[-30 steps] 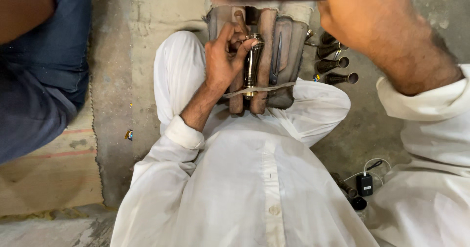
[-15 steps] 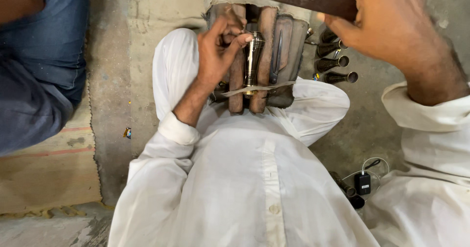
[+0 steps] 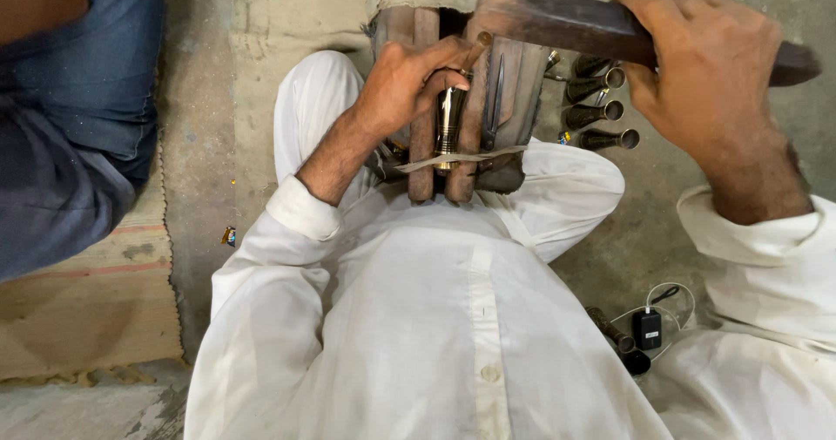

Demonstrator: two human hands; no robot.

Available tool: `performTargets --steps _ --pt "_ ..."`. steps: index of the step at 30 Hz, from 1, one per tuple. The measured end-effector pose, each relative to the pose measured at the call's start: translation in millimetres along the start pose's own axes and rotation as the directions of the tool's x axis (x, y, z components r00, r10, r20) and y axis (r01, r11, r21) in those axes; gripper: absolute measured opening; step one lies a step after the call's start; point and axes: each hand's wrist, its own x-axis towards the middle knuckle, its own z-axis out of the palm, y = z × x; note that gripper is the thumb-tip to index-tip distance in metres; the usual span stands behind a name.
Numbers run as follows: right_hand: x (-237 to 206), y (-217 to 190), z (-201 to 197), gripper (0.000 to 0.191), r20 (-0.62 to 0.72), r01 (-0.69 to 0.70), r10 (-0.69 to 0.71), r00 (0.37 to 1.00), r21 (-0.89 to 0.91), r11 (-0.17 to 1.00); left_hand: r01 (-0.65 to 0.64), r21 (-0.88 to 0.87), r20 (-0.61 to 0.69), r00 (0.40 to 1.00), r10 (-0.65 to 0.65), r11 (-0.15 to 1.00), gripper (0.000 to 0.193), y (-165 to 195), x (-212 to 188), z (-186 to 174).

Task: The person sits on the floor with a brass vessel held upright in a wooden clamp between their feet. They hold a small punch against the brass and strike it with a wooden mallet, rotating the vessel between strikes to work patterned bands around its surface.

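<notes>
Sitting cross-legged in white clothing (image 3: 435, 318), the person works over a wooden clamp block (image 3: 470, 118) held between the knees. Left hand (image 3: 409, 83) pinches a small punch tool (image 3: 477, 46) upright over a shiny metal tube (image 3: 448, 122) wedged between the block's slats. Right hand (image 3: 705, 65) is clenched around a dark wooden mallet (image 3: 557, 22), raised just above. 4 metal tubes (image 3: 601, 100) lie right of the block (open ends showing). Farther left, another person's blue sleeve (image 3: 78, 118).
</notes>
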Motion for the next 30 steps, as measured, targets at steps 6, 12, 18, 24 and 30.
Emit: performTargets --steps 6,12,18,24,30 --pt "-4 -9 -12 0.031 0.021 -0.044 0.043 0.999 0.039 0.998 0.106 0.088 0.143 0.983 -0.118 0.991 0.029 -1 6 -5" --pt "-11 -9 -7 0.031 0.004 -0.12 0.121 0.993 0.177 0.977 -0.002 -0.035 0.084 0.996 0.005 0.999 0.037 1 -6 -5" --pt "-17 7 -5 0.025 -0.037 -0.165 0.182 0.983 0.278 0.946 0.021 -0.137 -0.046 0.999 -0.028 0.99 0.033 -2 -5 -2" --pt "-5 7 0 0.027 -0.119 -0.012 0.028 0.992 0.131 0.991 0.049 -0.135 -0.045 0.997 -0.056 0.99 0.033 -5 -4 -1" --pt "25 -10 -20 0.039 0.007 0.064 -0.064 0.998 -0.178 0.982 0.059 -0.176 -0.064 0.995 -0.071 0.983 0.022 -11 -7 6"
